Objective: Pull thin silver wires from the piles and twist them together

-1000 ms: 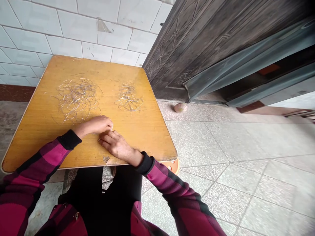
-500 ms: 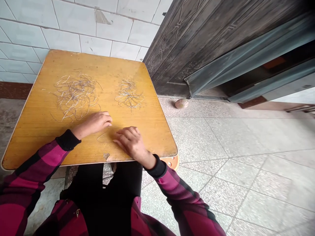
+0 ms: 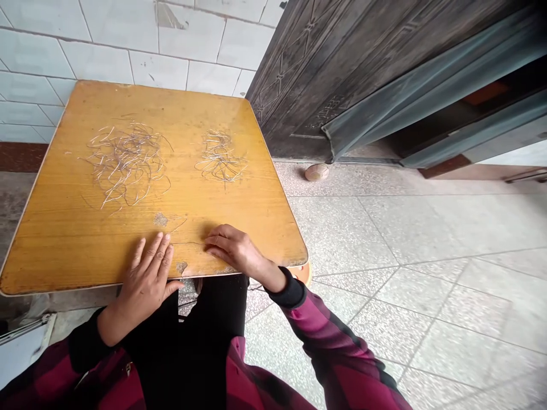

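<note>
At the table's near edge, left hand: the left hand (image 3: 145, 282) lies palm down, flat, fingers lightly spread and thumb held out to the right. Its fingertips reach the bend of a single thin strand.
Right hand: the right hand (image 3: 235, 247) rests to the right of the left one, fingers bunched narrow, the strand's end pinched at the fingertips.
Single strand: the thin strand (image 3: 188, 243) lies on the near part of the tabletop, running between the two hands; its other end slants away toward the far right.
Sleeves: both arms wear magenta-and-black checked sleeves (image 3: 325, 324) with black cuffs.
Larger heap: a loose tangle of thin strands (image 3: 128, 156) spreads over the left of the table, beyond the left hand.
Smaller heap: a tighter bunch of strands (image 3: 220, 156) lies to its right, well apart from it and beyond the right hand.
Tabletop: the yellow wood-grain table (image 3: 248, 210) has rounded corners and a few worn patches near the hands.
Wall: white tiles (image 3: 183, 34) rise behind the table's far edge.
Door: a dark carved door (image 3: 290, 74) stands at the far right, beside a grey-green curtain (image 3: 384, 108).
Floor: a pale, scuffed ball (image 3: 317, 172) sits on the speckled floor tiles (image 3: 342, 228), right of the table.
</note>
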Demonstrator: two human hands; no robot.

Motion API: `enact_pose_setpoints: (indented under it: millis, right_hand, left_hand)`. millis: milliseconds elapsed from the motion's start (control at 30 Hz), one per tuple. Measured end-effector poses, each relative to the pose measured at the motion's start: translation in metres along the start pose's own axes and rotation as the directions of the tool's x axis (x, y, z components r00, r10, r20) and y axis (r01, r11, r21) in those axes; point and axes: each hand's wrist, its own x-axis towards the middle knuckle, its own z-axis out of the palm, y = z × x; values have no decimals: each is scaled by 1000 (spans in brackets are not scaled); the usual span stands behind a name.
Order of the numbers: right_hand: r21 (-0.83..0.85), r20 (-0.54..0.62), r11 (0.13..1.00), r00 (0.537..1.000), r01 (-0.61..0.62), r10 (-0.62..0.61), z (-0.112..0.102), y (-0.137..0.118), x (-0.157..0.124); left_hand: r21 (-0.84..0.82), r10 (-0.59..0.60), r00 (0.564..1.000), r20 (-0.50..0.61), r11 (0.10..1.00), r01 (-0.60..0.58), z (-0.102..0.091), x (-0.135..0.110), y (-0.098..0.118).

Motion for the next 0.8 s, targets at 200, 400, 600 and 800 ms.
enact_pose_setpoints:
  millis: [200,400,600,800]
  right_hand:
    - [-28,58,998,997,49,-47,-3,6,7]
    - [73,31,996,998,56,-58,-3,6,10]
    - [78,69,995,995,68,-74,-1,9,14]
    - [55,76,998,996,40,-44,-2,25,23]
  left_hand:
    - [15,-26,999,24,1000,26,7,4,-2]
    - [10,-57,998,42,998,56,8,3,3]
    - [22,-117,993,35,993,116,9,6,10]
    - [18,-135,990,28,991,135,12,4,10]
